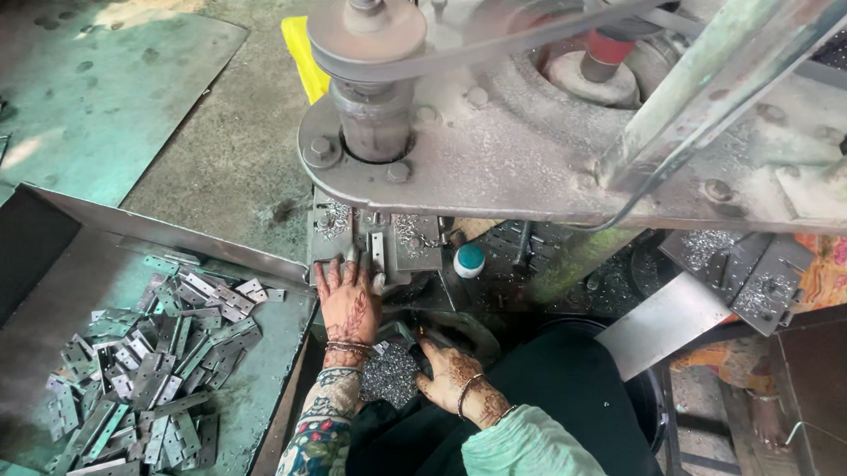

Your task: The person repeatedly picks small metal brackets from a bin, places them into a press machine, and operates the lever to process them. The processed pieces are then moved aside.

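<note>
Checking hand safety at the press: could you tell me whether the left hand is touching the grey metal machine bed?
Touching: the head view shows the left hand lying flat, fingertips on the grey metal machine bed.

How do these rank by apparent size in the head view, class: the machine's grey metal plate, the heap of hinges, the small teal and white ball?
1. Grey metal plate, though it sits nearer the camera, which inflates it.
2. Heap of hinges.
3. Teal and white ball, clearly smallest.
</note>
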